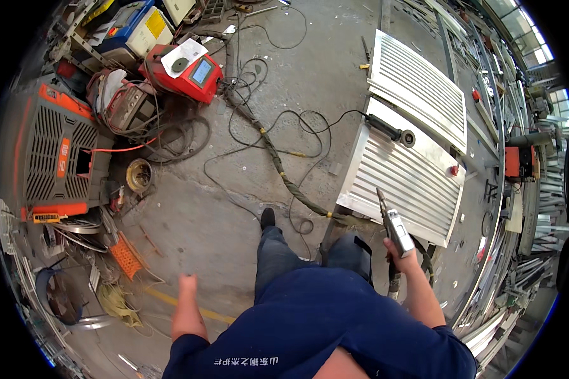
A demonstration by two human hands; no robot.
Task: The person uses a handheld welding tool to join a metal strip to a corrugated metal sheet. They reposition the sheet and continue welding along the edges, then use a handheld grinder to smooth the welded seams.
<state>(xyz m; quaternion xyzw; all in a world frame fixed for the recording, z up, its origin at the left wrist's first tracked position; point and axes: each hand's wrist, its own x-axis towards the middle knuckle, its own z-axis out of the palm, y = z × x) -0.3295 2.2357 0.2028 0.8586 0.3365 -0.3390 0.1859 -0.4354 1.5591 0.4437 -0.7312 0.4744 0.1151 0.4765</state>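
My right hand [403, 260] is wrapped round the handle of a handheld welding gun [399, 232], which has a silver body and a pointed metal nozzle. Its thick wrapped cable [286, 180] trails across the floor toward the machines at the far left. The nozzle points away from me, above the near corner of a louvred metal panel [395, 180]. On that panel's far edge lies a black angle grinder [384, 128], apart from my hand. My left hand [188, 282] hangs over the floor at the left, touching nothing I can see; its fingers are too foreshortened to read.
A second louvred panel [417, 88] adjoins the first. At the left stand a red machine with a screen [202, 72], a large grey-orange machine [60, 151] and a round tin [139, 175]. Loose black cords [310, 126] loop over the floor. Metal strips [487, 278] line the right side.
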